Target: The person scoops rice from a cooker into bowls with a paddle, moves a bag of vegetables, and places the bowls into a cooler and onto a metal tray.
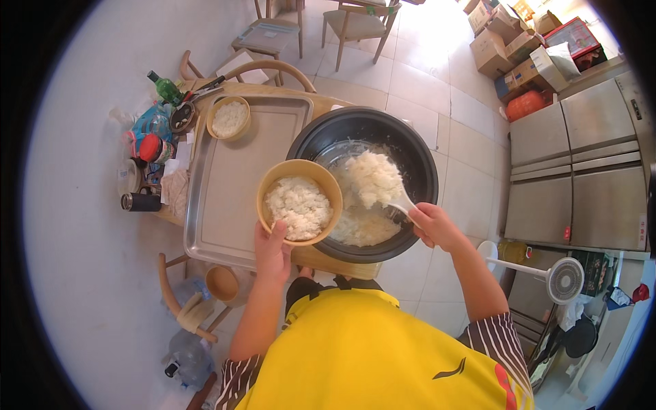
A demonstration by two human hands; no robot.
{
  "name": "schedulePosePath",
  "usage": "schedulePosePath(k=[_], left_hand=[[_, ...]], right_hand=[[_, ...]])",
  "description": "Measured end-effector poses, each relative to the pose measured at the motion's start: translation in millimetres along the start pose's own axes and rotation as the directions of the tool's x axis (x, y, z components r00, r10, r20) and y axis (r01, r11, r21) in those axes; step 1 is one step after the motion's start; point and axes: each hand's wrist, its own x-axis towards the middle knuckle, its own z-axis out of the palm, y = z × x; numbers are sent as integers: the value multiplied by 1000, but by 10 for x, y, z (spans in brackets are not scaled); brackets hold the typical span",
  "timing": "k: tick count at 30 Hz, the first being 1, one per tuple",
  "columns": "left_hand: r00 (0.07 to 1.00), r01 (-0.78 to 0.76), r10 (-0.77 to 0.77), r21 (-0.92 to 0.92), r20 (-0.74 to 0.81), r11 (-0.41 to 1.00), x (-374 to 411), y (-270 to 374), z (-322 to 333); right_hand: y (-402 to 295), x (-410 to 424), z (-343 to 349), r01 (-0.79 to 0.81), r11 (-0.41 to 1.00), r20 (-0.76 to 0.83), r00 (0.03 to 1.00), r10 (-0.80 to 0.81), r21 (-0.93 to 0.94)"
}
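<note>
My left hand [275,252] grips the near rim of a yellow bowl [262,205] that holds cooked white rice [299,207]. In my right hand [435,225] is the handle of a white rice paddle [403,202], heaped with a mound of rice [375,179]. The paddle is over a large dark round cooking pot [428,169], where more rice lies along the bottom and near side. The bowl overlaps the pot's left rim in the view. A second yellow bowl of rice [229,119] stands in the far left corner of a metal tray [220,200].
A green bottle [166,88], a red-lidded jar [151,148] and a black flask [140,201] crowd the wooden table's left side. An empty yellow bowl [222,283] sits below the tray. Chairs [353,25] stand beyond; steel cabinets [543,195] and a white fan [564,280] are right.
</note>
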Motion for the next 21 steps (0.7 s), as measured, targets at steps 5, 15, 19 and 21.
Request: schedulePosePath(k=[5, 15, 19, 21], left_hand=[[998, 54, -55, 44, 27, 998, 131, -202, 278], [966, 184, -181, 1, 185, 983, 174, -466, 654], [958, 190, -184, -3, 219, 982, 179, -510, 617], [957, 189, -189, 17, 222, 982, 182, -566, 591]], right_hand=[[-158, -499, -30, 147, 980, -193, 966, -171, -133], [-120, -723, 529, 127, 250, -151, 516, -843, -960], [-27, -809, 566, 184, 185, -45, 580, -813, -965], [-25, -787, 614, 221, 170, 2, 614, -789, -960]])
